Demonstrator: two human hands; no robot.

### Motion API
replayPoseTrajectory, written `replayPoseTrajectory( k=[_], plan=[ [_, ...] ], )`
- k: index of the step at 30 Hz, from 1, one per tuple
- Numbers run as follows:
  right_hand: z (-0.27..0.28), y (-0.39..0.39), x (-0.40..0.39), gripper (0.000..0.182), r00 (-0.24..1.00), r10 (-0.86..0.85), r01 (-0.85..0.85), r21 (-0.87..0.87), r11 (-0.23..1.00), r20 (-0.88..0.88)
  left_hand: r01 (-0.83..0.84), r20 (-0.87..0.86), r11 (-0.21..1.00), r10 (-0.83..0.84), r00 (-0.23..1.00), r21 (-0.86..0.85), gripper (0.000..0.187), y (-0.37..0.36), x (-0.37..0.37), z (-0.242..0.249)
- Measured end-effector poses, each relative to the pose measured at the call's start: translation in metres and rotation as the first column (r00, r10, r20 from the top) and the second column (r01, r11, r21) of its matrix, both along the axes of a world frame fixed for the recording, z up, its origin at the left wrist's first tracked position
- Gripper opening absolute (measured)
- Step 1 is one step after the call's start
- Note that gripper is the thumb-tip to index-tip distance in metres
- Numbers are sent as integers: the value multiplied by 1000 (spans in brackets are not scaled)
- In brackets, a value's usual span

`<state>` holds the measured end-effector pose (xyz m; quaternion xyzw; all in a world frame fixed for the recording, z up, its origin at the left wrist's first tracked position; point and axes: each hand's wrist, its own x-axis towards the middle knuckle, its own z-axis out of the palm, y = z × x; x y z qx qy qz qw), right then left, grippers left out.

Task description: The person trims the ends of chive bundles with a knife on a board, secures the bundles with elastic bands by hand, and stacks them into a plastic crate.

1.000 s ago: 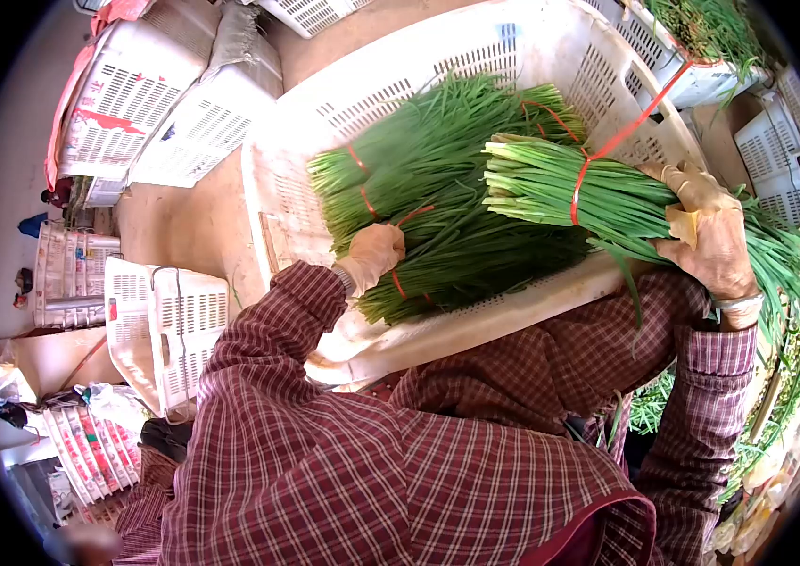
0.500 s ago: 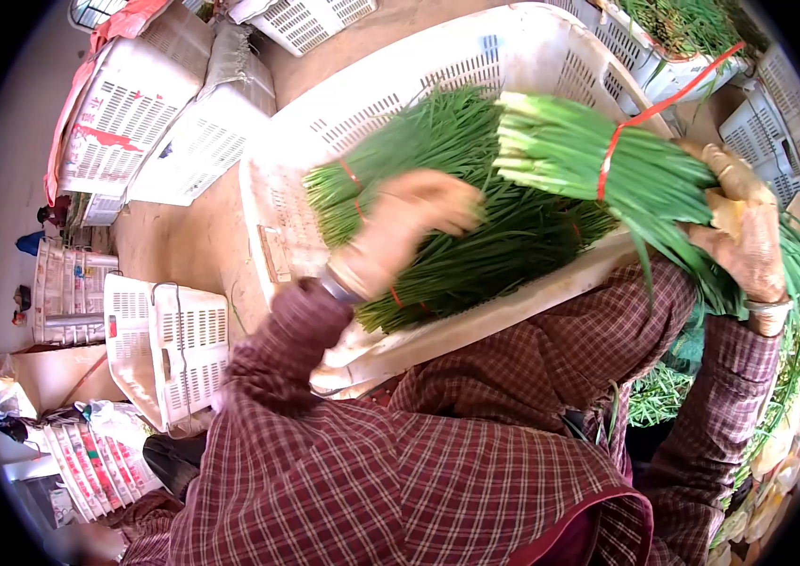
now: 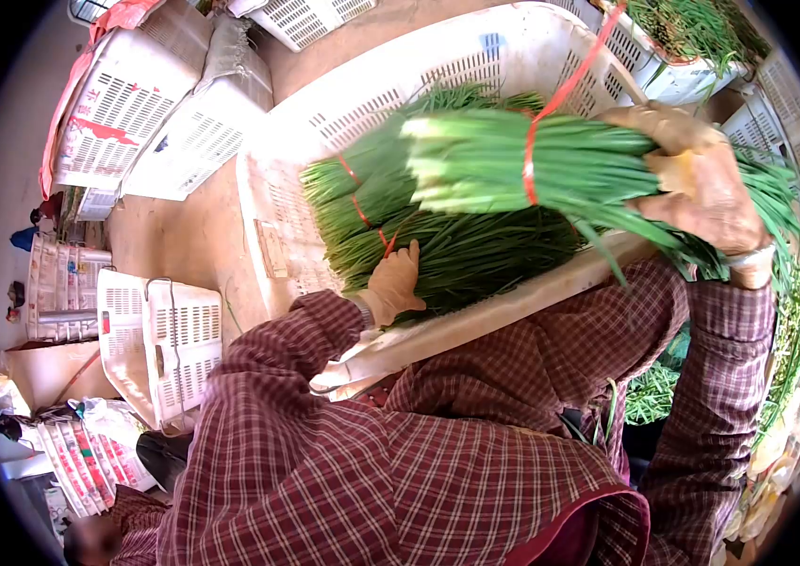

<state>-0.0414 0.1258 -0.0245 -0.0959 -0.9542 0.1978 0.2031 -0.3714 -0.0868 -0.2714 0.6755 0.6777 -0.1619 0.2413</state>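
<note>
My right hand (image 3: 706,184) is closed round the leafy part of a bundle of garlic chives (image 3: 475,156), held above the near right side of a large white plastic crate (image 3: 277,156). A red tie (image 3: 529,156) circles this bundle, its loose end rising upward; the pale cut ends point left. Inside the crate lie more tied chive bundles (image 3: 485,250), cut ends to the left. My left hand (image 3: 393,286) rests on the nearest of these, thumb and forefinger apart, by a red tie (image 3: 387,242). Some of its fingers are hidden.
White slatted crates (image 3: 122,118) stand at the upper left, and another white crate (image 3: 169,330) sits at the left. A crate of loose greens (image 3: 692,38) is at the upper right. Loose chives (image 3: 650,391) lie beside my right leg. Part of another person (image 3: 98,540) shows at the lower left.
My right hand has brought the held bundle leftward and slightly down over the crate. My left hand has moved down onto the nearest bundle in the crate, its fingers now spread.
</note>
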Motion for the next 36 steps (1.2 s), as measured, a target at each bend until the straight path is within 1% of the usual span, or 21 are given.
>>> replayPoseTrajectory(
  k=[1,3,4,6,8,11,13,14,15,16,17,19,21,22,24,26,31,33,34,35,36],
  plan=[
    [-6,-4,-13,34,999,-11,6,125,992,35,-5,5,1000,5,1000,-6,113,-2,5,-7],
    [-8,-11,-34,30,989,-2,-39,271,962,149,133,-248,985,-102,963,108,109,-6,9,-19],
    [-16,-8,-40,30,989,63,-86,174,981,132,197,-140,960,-171,975,199,91,-11,-2,-24],
    [-28,-12,-49,31,977,82,-66,-84,994,195,165,79,964,-185,980,207,84,-14,-19,-29],
    [-42,-12,-58,26,968,106,-86,-94,992,228,27,375,993,-70,924,118,76,-12,-32,-30],
    [-58,-13,-74,21,944,150,-77,-246,966,295,-197,703,973,224,675,-121,65,7,-48,-30],
    [-77,-13,-84,29,929,277,-251,-133,959,245,-314,795,903,413,444,-293,58,24,-57,-33],
    [-86,-15,-89,41,930,295,-268,-142,953,221,-303,802,905,411,433,-300,55,33,-60,-34],
    [-92,-17,-96,41,929,297,-271,-143,952,220,-75,749,996,91,656,-55,60,44,-61,-16],
    [-98,-21,-105,45,910,289,-214,-261,941,296,-24,636,994,88,767,-109,80,52,-69,-23],
    [-106,-25,-111,50,883,289,-146,-369,918,370,-25,635,993,90,767,-111,80,51,-74,-29],
    [-123,-28,-124,55,886,343,-238,-328,914,312,-10,546,989,90,833,-149,89,59,-70,-6],
    [-124,-34,-140,52,831,298,-123,-366,922,470,-33,545,983,129,829,-182,86,61,-68,-2],
    [-131,-30,-145,63,809,316,-135,-366,921,495,-55,542,976,163,824,-211,83,62,-67,-2],
    [-135,-24,-150,64,808,319,-115,-399,910,495,-79,540,967,202,817,-244,81,61,-68,-9],
    [-146,-14,-150,69,811,349,-123,-445,887,470,-48,616,996,86,783,-78,74,60,-76,-30],
    [-152,-11,-145,72,840,289,9,-544,839,460,15,646,995,56,762,-104,73,71,-82,-29],
    [-157,-16,-151,72,821,381,-5,-662,750,426,4,494,956,148,857,-293,78,81,-79,-8],
    [-162,-20,-156,72,821,380,-1,-664,748,426,-94,474,821,414,777,-563,86,87,-80,6],
    [-167,-25,-163,72,809,429,-10,-721,693,402,-92,473,820,414,778,-566,86,87,-83,1],
    [-170,-31,-169,73,797,475,-17,-772,636,373,-6,554,915,250,794,-404,88,86,-85,-5]
  ],
)
